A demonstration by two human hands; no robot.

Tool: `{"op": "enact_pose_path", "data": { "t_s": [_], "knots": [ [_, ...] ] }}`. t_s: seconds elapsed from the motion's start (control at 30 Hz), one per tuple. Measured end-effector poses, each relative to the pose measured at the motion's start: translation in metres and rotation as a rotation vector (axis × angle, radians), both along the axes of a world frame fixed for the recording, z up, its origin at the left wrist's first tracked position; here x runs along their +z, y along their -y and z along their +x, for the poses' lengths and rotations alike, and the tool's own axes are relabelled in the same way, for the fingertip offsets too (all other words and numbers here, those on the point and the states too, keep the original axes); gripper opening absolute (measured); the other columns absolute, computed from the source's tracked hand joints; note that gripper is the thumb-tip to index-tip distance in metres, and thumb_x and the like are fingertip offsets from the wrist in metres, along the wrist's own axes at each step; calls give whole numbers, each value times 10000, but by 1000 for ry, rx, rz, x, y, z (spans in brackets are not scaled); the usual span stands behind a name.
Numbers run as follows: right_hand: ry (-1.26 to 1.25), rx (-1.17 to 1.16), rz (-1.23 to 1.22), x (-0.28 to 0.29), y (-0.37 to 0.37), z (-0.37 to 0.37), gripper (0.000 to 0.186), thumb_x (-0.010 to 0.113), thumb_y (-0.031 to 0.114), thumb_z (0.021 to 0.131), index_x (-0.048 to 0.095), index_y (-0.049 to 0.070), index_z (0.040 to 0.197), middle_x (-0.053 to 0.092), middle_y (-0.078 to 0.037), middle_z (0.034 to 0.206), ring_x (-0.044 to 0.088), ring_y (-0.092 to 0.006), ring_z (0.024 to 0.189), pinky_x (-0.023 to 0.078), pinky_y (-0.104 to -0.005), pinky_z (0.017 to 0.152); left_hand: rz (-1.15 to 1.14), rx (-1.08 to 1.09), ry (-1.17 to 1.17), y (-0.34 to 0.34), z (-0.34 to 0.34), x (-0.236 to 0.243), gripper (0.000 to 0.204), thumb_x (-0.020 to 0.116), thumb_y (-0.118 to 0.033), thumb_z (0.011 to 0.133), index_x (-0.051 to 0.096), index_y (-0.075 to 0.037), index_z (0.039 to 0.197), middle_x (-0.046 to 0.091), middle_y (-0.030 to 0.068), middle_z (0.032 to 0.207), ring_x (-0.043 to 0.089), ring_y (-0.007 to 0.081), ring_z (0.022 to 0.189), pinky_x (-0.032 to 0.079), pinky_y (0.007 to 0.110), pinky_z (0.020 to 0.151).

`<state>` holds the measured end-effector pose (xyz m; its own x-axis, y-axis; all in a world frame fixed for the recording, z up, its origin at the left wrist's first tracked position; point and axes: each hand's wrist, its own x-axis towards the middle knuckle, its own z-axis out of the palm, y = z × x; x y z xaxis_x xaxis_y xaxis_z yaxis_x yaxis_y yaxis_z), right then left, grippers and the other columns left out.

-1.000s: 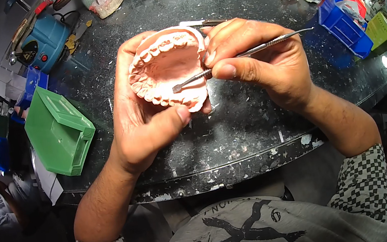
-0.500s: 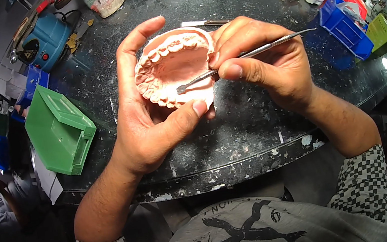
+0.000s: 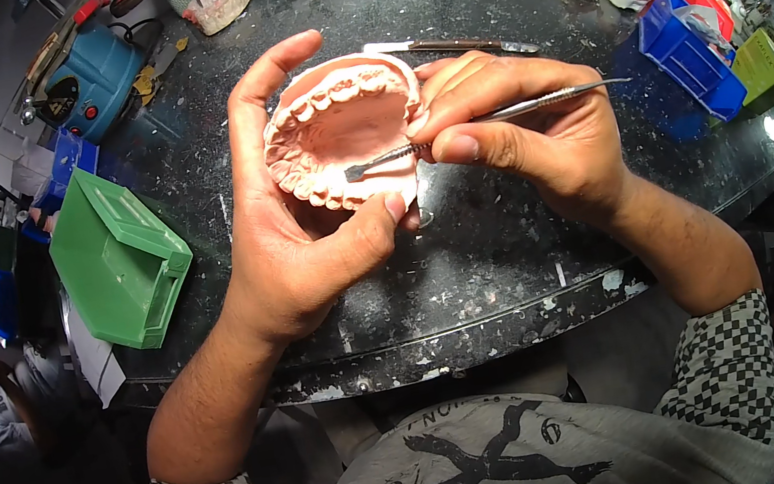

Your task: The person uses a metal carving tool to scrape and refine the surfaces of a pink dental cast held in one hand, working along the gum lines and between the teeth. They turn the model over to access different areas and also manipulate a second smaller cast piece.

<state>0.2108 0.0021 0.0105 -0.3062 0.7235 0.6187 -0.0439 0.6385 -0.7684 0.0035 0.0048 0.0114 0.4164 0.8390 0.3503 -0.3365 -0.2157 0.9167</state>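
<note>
Dental cast (image 3: 349,131) | gripped in left hand (image 3: 280,259) | right hand (image 3: 548,137) at its right edge, clamped on metal tool (image 3: 535,104)

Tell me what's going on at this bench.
A person is working on a pink dental cast with both hands. The left hand holds it above the dark table, thumb on the near edge, index finger raised. The right hand grips a slim metal tool, its flat tip inside the tooth arch; whether it touches is hard to tell. A brown-handled tool lies beyond.
</note>
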Motion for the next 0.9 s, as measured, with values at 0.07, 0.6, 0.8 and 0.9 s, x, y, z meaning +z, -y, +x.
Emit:
{"op": "enact_pose_path", "data": {
  "t_s": [0.07, 0.6, 0.8, 0.9],
  "knots": [
    [16, -14, 26, 1, 0, 0, 109, 748, 69, 850, 752, 21, 948, 729, -81, 903, 669, -162, 858, 514, -306, 814, 30, -11, 21, -2, -1, -3, 927, 751, -130, 794, 158, -30, 1499, 541, 159, 1180, 648, 183, 860, 558, 247, 621],
    [194, -58, 231, 1, -5, 3, 192, 777, 54, 801, 740, 65, 988, 732, -33, 925, 676, -158, 888, 437, -397, 973, -8, 45, 13, -1, -1, -1, 885, 746, -87, 794, 199, -30, 1487, 549, 153, 1191, 646, 167, 830, 556, 248, 648],
    [395, -122, 503, 17, 2, 8, 282, 794, -3, 741, 705, 92, 991, 725, -66, 945, 678, -245, 976, 396, -502, 1053, 19, 51, -11, 0, -1, 1, 846, 750, -85, 783, 245, -34, 1460, 556, 143, 1209, 636, 129, 816, 519, 193, 610],
    [434, -137, 566, 20, 4, 6, 279, 793, 4, 752, 694, 103, 993, 732, -51, 950, 684, -231, 980, 398, -505, 1058, -6, 24, 2, 1, 0, 3, 831, 752, -94, 781, 259, -31, 1447, 555, 139, 1220, 628, 116, 808, 511, 188, 605]
  ]
}}
